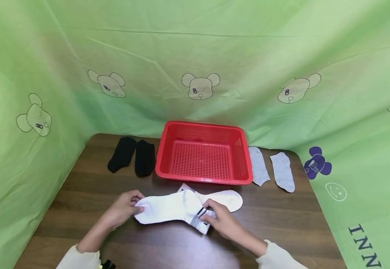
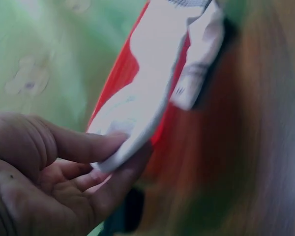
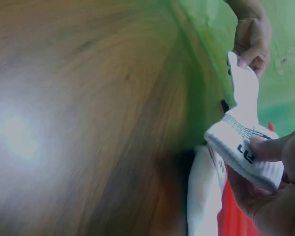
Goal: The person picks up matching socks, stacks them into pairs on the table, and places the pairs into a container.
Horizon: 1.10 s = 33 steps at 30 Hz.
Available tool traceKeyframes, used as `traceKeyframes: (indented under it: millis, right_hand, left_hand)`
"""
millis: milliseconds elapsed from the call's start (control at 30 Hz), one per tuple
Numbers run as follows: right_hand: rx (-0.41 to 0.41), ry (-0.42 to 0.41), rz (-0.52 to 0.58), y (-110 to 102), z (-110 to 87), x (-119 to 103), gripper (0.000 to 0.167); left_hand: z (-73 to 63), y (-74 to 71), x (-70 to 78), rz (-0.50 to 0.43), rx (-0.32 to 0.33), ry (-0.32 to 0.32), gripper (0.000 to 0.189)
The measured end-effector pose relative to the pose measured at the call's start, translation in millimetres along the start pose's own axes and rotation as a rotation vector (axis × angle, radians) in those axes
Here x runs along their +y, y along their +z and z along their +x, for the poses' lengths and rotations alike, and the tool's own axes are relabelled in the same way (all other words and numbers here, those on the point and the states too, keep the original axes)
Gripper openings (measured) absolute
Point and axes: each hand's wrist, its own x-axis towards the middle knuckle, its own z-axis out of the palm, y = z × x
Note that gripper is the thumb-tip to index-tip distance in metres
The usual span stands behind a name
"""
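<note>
A white sock (image 1: 164, 208) with dark stripes and lettering at its cuff stretches between both hands. My left hand (image 1: 124, 207) pinches the toe end between thumb and fingers, as the left wrist view shows. At the cuff, my right hand (image 1: 221, 219) grips with its thumb on the lettered side. Behind it a second white sock (image 1: 230, 200) lies on the table, its foot pointing right and its striped cuff partly hidden by the held sock.
A red plastic basket (image 1: 203, 180) with a perforated floor stands at the back of the wooden table (image 1: 282, 231). Two black socks (image 1: 122, 154) lie left of it, two grey socks (image 1: 282, 172) on its right. Green printed cloth (image 1: 195, 48) hangs around the table.
</note>
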Motion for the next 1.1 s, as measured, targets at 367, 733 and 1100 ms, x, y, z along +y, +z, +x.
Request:
traceKeyframes:
  millis: [367,733,1100]
  right_hand:
    - [0.031,0.048,-0.034,-45.1,-54.5,23.2,0.021]
    - [0.03,0.112,-0.127,-40.8,-78.3,43.3,0.021]
    - [0.177,0.084,-0.462,-18.5,-79.9,55.2,0.038]
  left_hand:
    - [10.6,67.6,7.2,-0.092,-0.079,0.099,0.021]
    - [14.1,96.5,2.5,0.017,-0.042,0.165,0.024]
    - [11.9,116.0,-12.8,0.54,0.184,0.375,0.033]
